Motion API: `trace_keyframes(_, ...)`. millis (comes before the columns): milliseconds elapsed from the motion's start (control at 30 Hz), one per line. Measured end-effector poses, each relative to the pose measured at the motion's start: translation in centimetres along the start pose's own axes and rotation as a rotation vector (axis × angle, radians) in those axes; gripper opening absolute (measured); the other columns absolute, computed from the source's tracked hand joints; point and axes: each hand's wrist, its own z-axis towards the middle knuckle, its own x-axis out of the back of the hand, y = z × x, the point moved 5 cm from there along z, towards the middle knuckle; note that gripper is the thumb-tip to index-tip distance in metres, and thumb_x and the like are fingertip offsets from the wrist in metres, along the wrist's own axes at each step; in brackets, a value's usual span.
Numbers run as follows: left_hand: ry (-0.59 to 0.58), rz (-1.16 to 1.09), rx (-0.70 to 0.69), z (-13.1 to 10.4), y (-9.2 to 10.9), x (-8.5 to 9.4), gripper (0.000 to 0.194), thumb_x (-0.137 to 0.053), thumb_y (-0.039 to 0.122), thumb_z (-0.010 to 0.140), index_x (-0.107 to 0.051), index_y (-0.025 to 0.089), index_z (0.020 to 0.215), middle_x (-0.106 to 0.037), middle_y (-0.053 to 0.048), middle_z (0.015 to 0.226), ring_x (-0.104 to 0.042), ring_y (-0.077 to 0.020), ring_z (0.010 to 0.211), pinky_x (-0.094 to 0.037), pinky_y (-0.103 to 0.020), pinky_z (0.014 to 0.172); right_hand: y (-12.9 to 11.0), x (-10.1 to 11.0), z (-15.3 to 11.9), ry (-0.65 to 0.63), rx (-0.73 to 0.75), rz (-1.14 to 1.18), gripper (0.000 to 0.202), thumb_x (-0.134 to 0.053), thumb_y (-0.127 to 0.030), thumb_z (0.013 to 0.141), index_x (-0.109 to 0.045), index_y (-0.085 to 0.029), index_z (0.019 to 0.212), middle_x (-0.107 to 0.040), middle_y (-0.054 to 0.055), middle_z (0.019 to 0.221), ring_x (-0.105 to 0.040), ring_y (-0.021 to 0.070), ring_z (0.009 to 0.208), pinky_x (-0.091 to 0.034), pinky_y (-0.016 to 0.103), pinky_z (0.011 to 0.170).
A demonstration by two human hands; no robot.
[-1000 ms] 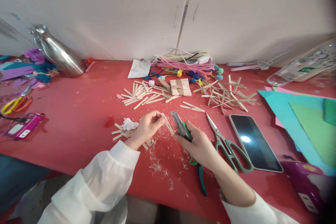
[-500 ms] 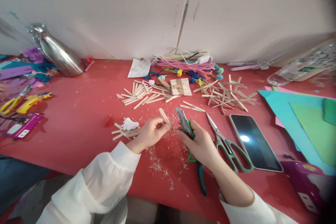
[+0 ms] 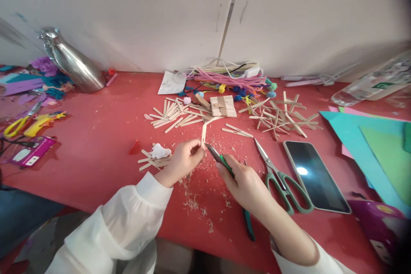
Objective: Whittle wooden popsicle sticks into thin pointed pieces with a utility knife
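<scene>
Between its thumb and fingers, my left hand point(image 3: 186, 157) pinches a wooden stick point(image 3: 204, 134), which stands nearly upright with a small slot in it. My right hand point(image 3: 245, 177) is closed around a green utility knife point(image 3: 226, 164). The knife's blade point(image 3: 212, 153) points up and left, its tip close to the stick; whether they touch I cannot tell. Wood shavings point(image 3: 192, 202) lie scattered on the red table point(image 3: 105, 150) under and around both hands. Two sticks point(image 3: 237, 130) rest just beyond the knife.
Scissors point(image 3: 272, 167), a phone point(image 3: 316, 175) and dark-handled pliers point(image 3: 248, 224) lie at the right. Loose sticks point(image 3: 170, 113), a stick bundle point(image 3: 223, 106) and pipe cleaners point(image 3: 231, 78) are behind the hands. A metal jug point(image 3: 75, 66) stands back left; a bottle point(image 3: 369, 83) lies back right.
The stick in my left hand has turned more upright. My right hand has tilted the knife, bringing its blade lower and left toward the stick. The view has shifted slightly.
</scene>
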Motion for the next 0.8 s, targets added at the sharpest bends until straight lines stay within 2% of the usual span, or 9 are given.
trace_keyframes(367,-0.007,0.039,-0.001,-0.1,0.0,-0.2,0.026,-0.042,0.032,0.087,-0.049,0.017,0.068,-0.051,0.003,0.057,-0.045,-0.0093,0.052,-0.034,-0.020,0.052,0.1,-0.6,-0.2,0.022,0.054,-0.211,0.028,-0.029,-0.035,0.090,-0.051,-0.019,0.085,-0.059,0.002,0.054,-0.057,0.0165,0.045,-0.031,0.024,0.042)
trace_keyframes(633,0.028,0.129,-0.061,-0.2,0.5,-0.1,0.026,-0.041,0.029,0.086,-0.046,0.017,0.064,-0.043,0.005,0.051,-0.040,-0.0084,0.049,-0.029,-0.020,0.050,-0.7,-0.9,-0.9,0.132,0.012,-0.450,0.027,-0.031,-0.028,0.089,-0.055,-0.017,0.088,-0.062,0.006,0.061,-0.054,0.0149,0.040,-0.017,0.025,0.038)
trace_keyframes(800,0.037,0.155,-0.055,-0.2,0.9,-0.2,0.028,-0.042,0.029,0.085,-0.042,0.018,0.060,-0.040,0.005,0.048,-0.039,-0.0086,0.047,-0.028,-0.020,0.049,-1.0,-0.8,-0.9,0.136,-0.005,-0.541,0.024,-0.033,-0.020,0.087,-0.056,-0.016,0.092,-0.061,0.007,0.061,-0.056,0.0161,0.042,-0.014,0.027,0.039)
